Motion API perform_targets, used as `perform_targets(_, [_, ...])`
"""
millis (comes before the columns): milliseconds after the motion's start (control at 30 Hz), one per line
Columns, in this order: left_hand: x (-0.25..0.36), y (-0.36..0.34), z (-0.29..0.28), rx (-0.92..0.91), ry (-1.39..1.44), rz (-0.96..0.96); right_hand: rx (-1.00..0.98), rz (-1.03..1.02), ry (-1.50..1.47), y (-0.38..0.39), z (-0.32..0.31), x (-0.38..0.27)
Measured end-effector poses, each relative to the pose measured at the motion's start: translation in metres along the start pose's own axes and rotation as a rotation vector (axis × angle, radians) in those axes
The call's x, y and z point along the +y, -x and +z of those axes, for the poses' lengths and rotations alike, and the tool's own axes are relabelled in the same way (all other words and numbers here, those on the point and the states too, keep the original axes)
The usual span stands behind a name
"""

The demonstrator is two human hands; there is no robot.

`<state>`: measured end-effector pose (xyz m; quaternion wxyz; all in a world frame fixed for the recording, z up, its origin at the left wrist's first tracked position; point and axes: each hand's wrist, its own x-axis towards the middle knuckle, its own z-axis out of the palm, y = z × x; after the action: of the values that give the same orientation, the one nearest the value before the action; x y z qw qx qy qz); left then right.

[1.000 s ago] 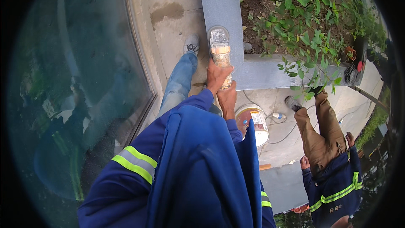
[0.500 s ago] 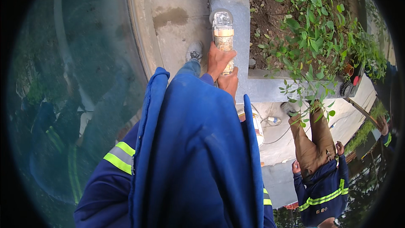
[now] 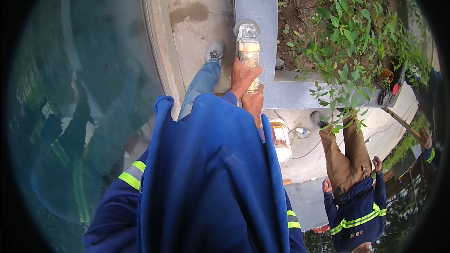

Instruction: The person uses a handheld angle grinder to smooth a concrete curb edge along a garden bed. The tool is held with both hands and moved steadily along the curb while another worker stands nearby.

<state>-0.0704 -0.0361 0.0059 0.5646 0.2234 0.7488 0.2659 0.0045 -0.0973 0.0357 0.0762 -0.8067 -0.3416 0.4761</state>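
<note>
A dust-caked angle grinder [image 3: 249, 61] lies lengthwise along the smooth grey top of a low planter wall [image 3: 266, 18]. At its far end a round disc [image 3: 239, 24] rests on or just over that surface, near the left edge; exact contact cannot be told. My left hand [image 3: 241, 77] is wrapped round the grinder's body from the left, thumb across the top. Closer to me, my right hand [image 3: 253, 103] grips the rear end, its fingers partly hidden. Blue cloth [image 3: 211, 159] hanging in front of me covers much of my arms.
Soil and a leafy shrub [image 3: 347, 33] fill the planter on the right. A white bucket [image 3: 280, 140] stands near the wall's corner, beside a cable and plug [image 3: 302, 132]. Another person [image 3: 358, 197] stands at the right. Dark glass [image 3: 84, 89] runs along the left.
The grinder and both my hands have drawn back toward me along the wall top. More of the white bucket and of my leg shows now.
</note>
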Motion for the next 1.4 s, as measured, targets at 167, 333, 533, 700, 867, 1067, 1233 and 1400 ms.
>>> perform_targets(167, [-0.034,0.036,0.006,0.004,0.015,-0.004,-0.001,-0.015,0.016,0.023,-0.007,0.03])
perform_targets(333, [-0.014,0.026,0.007,-0.023,0.038,0.002,0.029,0.004,0.027,0.025,-0.01,0.034])
perform_targets(533, [0.026,-0.04,-0.004,0.021,0.086,0.038,-0.038,-0.026,0.062,-0.027,-0.003,-0.033])
perform_targets(700, [0.048,-0.075,-0.007,0.038,0.069,0.048,-0.062,-0.018,0.068,-0.052,0.0,-0.067])
perform_targets(867, [0.049,-0.063,-0.021,-0.032,0.2,0.056,-0.087,0.013,0.1,-0.043,-0.002,-0.077])
perform_targets(1067, [0.02,-0.015,-0.002,0.022,0.061,0.001,-0.064,0.024,0.073,-0.015,-0.004,-0.012])
perform_targets(1233, [-0.025,0.03,0.014,0.036,-0.002,-0.035,-0.043,0.042,0.054,0.02,-0.006,0.058])
perform_targets(1400, [-0.058,0.078,0.01,0.033,0.001,-0.14,-0.094,0.062,0.059,0.06,-0.015,0.096])
